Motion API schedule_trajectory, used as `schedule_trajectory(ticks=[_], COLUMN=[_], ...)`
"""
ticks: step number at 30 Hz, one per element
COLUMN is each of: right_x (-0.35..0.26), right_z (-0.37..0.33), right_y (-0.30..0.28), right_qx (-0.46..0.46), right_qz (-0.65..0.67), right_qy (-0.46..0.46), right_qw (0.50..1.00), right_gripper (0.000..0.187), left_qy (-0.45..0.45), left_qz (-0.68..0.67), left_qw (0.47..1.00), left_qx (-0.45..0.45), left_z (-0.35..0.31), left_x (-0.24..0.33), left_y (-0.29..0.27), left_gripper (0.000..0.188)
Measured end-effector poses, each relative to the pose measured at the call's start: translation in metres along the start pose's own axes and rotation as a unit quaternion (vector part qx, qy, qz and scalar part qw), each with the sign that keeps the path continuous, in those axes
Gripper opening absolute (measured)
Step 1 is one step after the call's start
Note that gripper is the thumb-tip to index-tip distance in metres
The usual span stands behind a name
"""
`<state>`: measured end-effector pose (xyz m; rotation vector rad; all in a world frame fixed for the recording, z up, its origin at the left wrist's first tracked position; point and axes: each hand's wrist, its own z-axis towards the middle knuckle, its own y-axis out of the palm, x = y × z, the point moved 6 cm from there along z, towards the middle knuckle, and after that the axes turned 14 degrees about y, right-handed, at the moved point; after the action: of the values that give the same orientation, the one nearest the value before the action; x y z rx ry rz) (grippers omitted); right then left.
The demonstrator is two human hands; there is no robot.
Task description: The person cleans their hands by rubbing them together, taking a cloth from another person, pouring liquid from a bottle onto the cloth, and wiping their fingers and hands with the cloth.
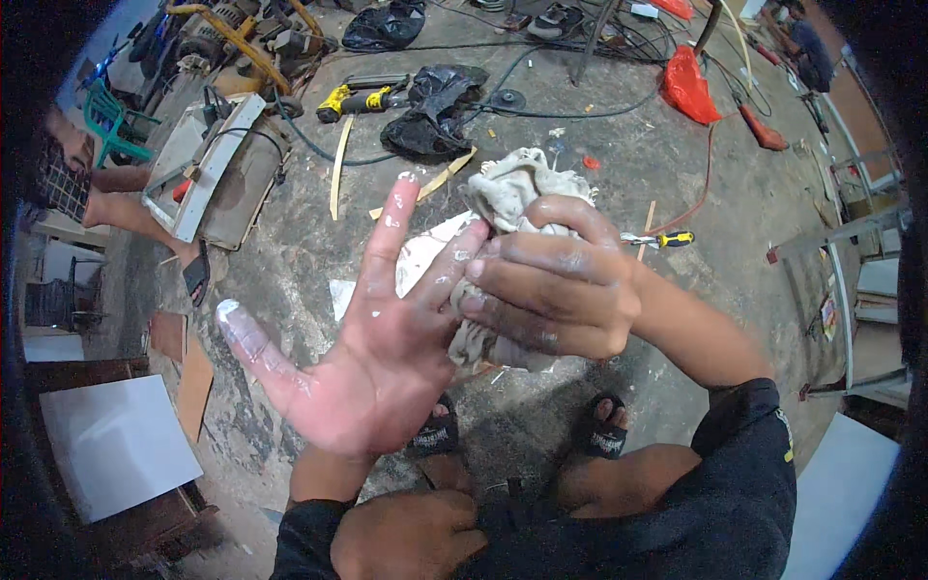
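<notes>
My left hand [372, 353] is raised palm toward me, thumb and index finger stretched wide apart. White, paint-like smears mark its fingertips and palm. In my right hand [565, 285] is a crumpled, off-white rag [522, 188], pressed around the other fingers of the left hand. Part of those fingers is hidden by the rag and the right hand. Whitish residue shows on the right fingers too. Behind the hands, a white sheet-like piece [425, 253] lies on the floor, largely covered.
A yellow-black power tool [362, 97], black plastic bags [435, 111], cables and wood strips [341, 166] lie ahead. A yellow-black screwdriver [667, 239] is right of my hands. Another person's leg [145, 208] extends at left; a second person [802, 43] is far right. White panels [121, 440] flank me.
</notes>
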<state>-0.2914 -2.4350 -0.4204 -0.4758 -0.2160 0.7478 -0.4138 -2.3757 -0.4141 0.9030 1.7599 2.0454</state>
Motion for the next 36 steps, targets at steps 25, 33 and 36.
schedule_trajectory(ticks=[25, 33, 36], right_x=[0.009, -0.007, -0.007], right_z=[-0.012, 0.002, -0.004], right_y=[-0.057, -0.028, -0.028], right_qx=[0.013, -0.033, -0.04], right_qz=[-0.038, -0.039, -0.064], right_qy=[0.198, 0.144, 0.136], right_qw=[0.979, 0.988, 0.988], right_gripper=[0.027, 0.037, 0.034], left_qy=[-0.02, -0.02, 0.026], left_qz=[0.115, 0.234, 0.276], left_qw=[0.993, 0.97, 0.957], left_qx=[0.027, -0.069, -0.09], left_z=[-0.007, -0.008, -0.019], left_x=[-0.003, -0.006, -0.013], left_y=[0.015, 0.013, 0.013], left_gripper=[0.114, 0.116, 0.12])
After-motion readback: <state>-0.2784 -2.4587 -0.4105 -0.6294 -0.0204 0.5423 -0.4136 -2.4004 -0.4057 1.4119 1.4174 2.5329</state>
